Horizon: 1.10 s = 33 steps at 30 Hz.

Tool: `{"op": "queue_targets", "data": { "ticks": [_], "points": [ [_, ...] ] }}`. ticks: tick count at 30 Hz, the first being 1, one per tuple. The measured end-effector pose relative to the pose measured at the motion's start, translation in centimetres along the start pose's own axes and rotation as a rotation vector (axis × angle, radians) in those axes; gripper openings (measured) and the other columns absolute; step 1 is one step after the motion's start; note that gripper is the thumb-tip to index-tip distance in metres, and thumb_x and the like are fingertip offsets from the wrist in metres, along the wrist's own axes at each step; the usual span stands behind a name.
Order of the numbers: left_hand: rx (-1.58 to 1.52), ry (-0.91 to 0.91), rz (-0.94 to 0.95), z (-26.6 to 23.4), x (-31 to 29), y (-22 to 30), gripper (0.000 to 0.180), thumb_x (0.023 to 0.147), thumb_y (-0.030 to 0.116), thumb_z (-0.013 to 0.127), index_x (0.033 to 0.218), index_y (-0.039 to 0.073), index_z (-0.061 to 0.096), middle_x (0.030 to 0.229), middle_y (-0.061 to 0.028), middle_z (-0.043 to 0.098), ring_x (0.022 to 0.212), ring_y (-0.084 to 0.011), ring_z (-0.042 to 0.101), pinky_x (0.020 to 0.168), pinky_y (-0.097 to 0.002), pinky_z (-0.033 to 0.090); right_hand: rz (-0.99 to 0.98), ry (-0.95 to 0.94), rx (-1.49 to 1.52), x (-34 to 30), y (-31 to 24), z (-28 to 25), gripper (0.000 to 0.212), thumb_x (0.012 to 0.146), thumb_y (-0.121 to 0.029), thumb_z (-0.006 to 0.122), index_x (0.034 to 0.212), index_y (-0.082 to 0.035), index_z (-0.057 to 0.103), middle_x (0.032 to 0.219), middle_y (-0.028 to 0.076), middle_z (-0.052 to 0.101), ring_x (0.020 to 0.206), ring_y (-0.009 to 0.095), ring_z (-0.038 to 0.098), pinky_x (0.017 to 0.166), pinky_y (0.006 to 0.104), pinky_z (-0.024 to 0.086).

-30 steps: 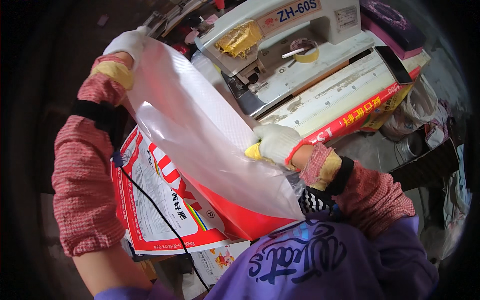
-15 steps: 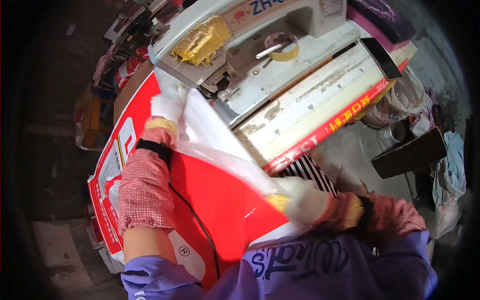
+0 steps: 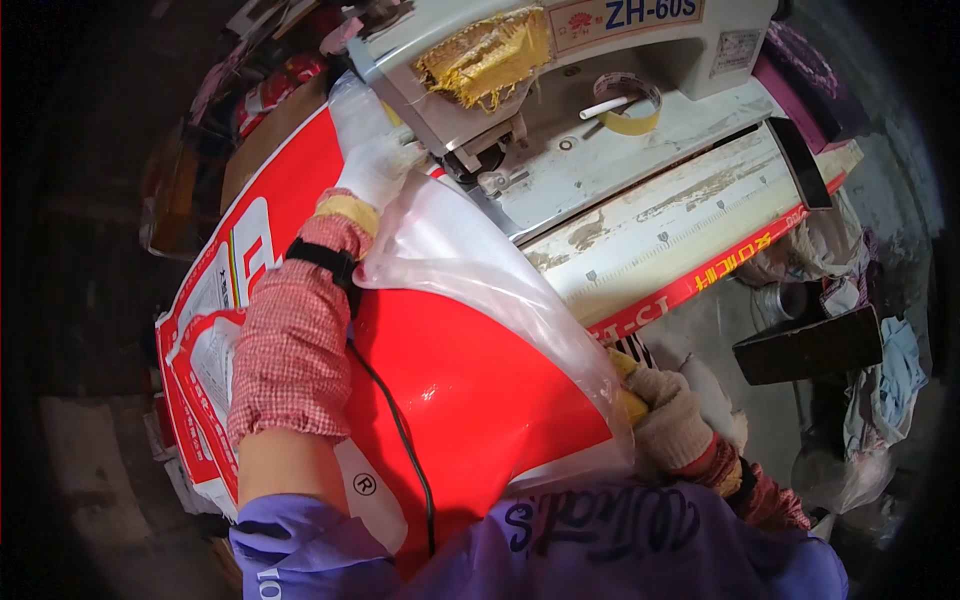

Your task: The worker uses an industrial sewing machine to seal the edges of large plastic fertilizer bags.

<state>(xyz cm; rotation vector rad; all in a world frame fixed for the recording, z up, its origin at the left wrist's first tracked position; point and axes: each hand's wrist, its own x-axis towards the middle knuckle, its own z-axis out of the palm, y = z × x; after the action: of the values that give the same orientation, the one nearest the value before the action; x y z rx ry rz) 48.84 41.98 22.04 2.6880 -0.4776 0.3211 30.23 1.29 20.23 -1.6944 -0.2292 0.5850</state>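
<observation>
White gloves (image 3: 377, 172), two — left hand (image 3: 385, 165), right hand (image 3: 672, 420) gripping sack liner (image 3: 475, 270).

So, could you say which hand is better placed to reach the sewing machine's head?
Probably the left hand, beside the machine's head; the right hand is farther off, at the edge of the bag.

Sewing-machine head (image 3: 432, 105) stands just beside left hand (image 3: 382, 168), barring the way rightward | tape roll (image 3: 636, 124) obstructs machine bed (image 3: 575, 188) | room for a hand above ruled board (image 3: 665, 222) | passable gap over floor (image 3: 712, 320) between board and dark box (image 3: 808, 347), near right hand (image 3: 675, 418) | black cable (image 3: 397, 418) crosses red sack (image 3: 475, 385).
</observation>
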Motion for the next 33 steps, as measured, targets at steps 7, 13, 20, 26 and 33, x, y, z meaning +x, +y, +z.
{"op": "queue_targets", "data": {
  "ticks": [7,13,20,26,33],
  "points": [
    [0.458,-0.225,0.012,-2.0,0.0,4.5,0.026,0.09,0.017,0.05,0.113,0.02,0.063,0.104,-0.0092,0.063,0.096,-0.0305,0.061,0.081,-0.0365,0.049,-0.168,-0.105,-0.729,0.1,-1.2,-0.5,0.031,0.091,-0.018,0.052,0.12,-0.006,0.057,0.086,0.01,0.067,0.074,0.025,0.066,0.061,0.0322,0.052],
    [0.686,-0.694,-0.245,-4.5,-0.8,8.4,0.028,0.091,0.022,0.048,0.115,0.022,0.063,0.103,-0.0141,0.062,0.092,-0.0334,0.062,0.081,-0.0399,0.05,-0.098,-0.37,-0.966,-1.2,-2.7,-1.3,0.047,0.091,-0.025,0.047,0.137,-0.015,0.039,0.081,0.012,0.067,0.073,0.032,0.066,0.059,0.0403,0.052],
    [0.679,-0.548,-0.11,-4.5,3.5,4.6,0.03,0.088,0.028,0.049,0.11,0.016,0.067,0.097,-0.0131,0.067,0.094,-0.0306,0.063,0.082,-0.0394,0.048,-0.316,-0.094,-0.841,1.9,-4.2,0.0,0.024,0.076,-0.014,0.058,0.099,-0.01,0.063,0.066,0.006,0.063,0.06,0.028,0.065,0.048,0.0413,0.05],
    [0.672,-0.084,-0.467,-9.9,8.3,-2.1,0.034,0.087,0.035,0.053,0.111,0.014,0.063,0.106,-0.0139,0.065,0.096,-0.0302,0.064,0.082,-0.0395,0.048,-0.457,-0.114,-1.222,16.8,-7.0,5.6,0.032,0.079,-0.011,0.053,0.111,-0.004,0.058,0.074,0.014,0.065,0.068,0.032,0.065,0.054,0.0418,0.05],
    [0.688,-0.351,-0.141,-12.4,4.9,5.1,0.024,0.08,0.018,0.059,0.102,0.012,0.065,0.092,-0.0128,0.067,0.088,-0.0319,0.063,0.076,-0.0373,0.051,-0.46,-0.195,-0.99,21.3,-9.9,5.9,0.03,0.086,-0.029,0.05,0.095,-0.006,0.068,0.091,0.021,0.066,0.083,0.037,0.065,0.073,0.0452,0.051]
  ]
}}
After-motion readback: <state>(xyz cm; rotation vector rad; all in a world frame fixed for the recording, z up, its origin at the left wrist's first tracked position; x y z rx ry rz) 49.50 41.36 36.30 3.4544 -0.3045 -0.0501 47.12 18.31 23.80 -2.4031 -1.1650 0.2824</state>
